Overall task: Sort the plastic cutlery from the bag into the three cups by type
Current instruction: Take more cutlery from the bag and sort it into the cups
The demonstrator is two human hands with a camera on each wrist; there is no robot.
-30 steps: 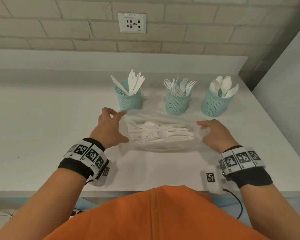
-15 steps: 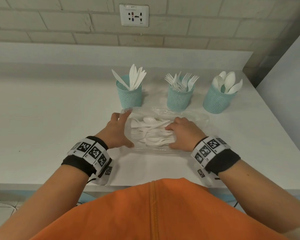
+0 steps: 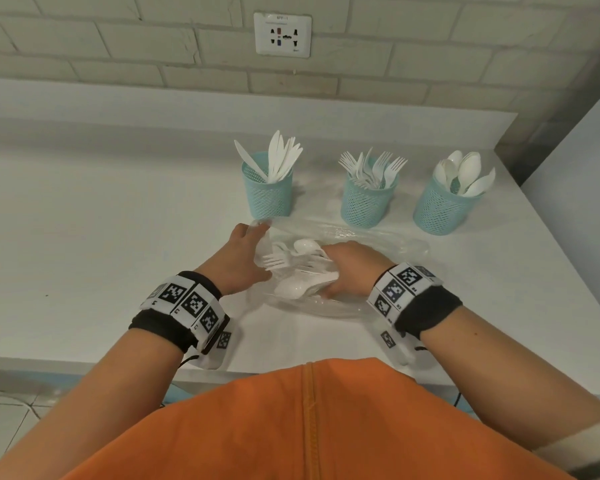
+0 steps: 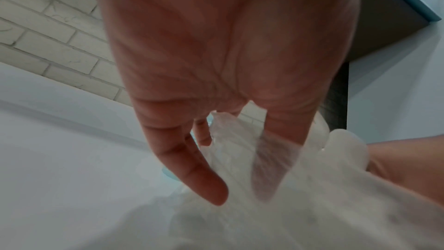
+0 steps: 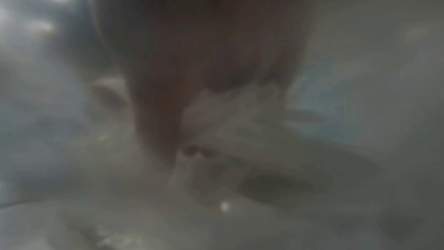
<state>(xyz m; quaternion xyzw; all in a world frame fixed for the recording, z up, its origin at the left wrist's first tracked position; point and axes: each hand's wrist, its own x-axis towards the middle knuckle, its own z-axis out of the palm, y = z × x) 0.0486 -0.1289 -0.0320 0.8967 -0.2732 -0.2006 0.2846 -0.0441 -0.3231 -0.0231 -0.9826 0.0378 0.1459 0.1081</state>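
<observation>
A clear plastic bag [image 3: 388,242] lies on the white counter [image 3: 101,254] with a loose bundle of white cutlery [image 3: 293,258] in it. My left hand [image 3: 250,254] holds the bag's left edge; in the left wrist view the bag film [image 4: 312,197] lies over its thumb. My right hand [image 3: 336,271] is curled round the handles of the cutlery bundle. Three teal mesh cups stand behind: the knife cup [image 3: 269,194], the fork cup [image 3: 366,204] and the spoon cup [image 3: 442,211]. The right wrist view is blurred and hazy.
A brick wall with a socket plate [image 3: 282,34] rises behind a raised ledge at the counter's back. A pale panel [image 3: 586,150] bounds the right side, close to the spoon cup. The counter's front edge runs just below my wrists.
My right hand has moved left from the bag's right end onto the cutlery and closed round it. The left hand has stayed at the bag's left edge.
</observation>
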